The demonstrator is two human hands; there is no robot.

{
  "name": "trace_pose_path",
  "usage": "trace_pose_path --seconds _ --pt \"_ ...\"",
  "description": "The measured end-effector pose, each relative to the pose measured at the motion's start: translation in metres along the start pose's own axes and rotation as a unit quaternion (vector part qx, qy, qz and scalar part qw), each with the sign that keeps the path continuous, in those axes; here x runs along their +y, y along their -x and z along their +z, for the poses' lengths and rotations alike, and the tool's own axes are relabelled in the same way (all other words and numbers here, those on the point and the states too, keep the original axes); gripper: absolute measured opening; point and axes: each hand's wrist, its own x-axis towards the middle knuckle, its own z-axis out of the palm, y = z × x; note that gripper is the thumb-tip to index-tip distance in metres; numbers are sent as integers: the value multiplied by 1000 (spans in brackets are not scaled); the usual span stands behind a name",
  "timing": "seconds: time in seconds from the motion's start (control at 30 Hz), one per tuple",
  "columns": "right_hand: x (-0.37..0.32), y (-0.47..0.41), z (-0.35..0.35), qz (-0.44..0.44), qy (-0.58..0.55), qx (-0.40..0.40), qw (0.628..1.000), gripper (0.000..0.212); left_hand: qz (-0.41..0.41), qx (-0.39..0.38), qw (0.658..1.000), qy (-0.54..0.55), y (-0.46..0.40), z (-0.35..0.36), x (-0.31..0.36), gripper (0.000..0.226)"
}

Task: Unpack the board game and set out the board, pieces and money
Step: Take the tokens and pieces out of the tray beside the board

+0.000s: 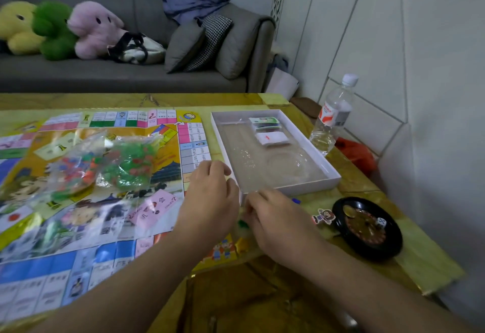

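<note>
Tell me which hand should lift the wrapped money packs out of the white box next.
Probably the right hand: it sits by the white cardboard box, nearer the wrapped money packs. The left hand is over the board edge.

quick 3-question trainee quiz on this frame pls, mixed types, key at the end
1. True or false: the game board is folded shut inside the white box.
2. Where do the banknote packs lie? A) on the board B) at the far end of the box C) beside the water bottle
3. Fill in: the two clear bags of plastic pieces rest on the ____.

Key
1. False: it lies unfolded on the table, left of the box.
2. B
3. board
</note>
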Motion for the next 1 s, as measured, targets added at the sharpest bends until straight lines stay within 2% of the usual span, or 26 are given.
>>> trace_pose_path --seconds 0.13,0.33,0.53,0.73,0.9,1.0 --pt "0 12 -7 1 -30 28 999 13 3 -16 1000 -4 9 -9 3 18" --pt "3 17 -25 38 -85 27 995 8 2 -25 1000 -12 8 -11 6 19" --pt "45 -46 -46 112 -105 74 985 22 55 -42 997 -35 -11 4 12 27" --pt "106 -150 -45 133 -22 1 991 44 100 -78 988 -90 -47 31 18 34" --pt "138 -209 -23 120 30 -77 989 40 104 -116 974 -162 -64 52 10 34" --pt "148 -225 -9 115 73 -111 985 36 106 -115 974 -162 -65 59 3 37"
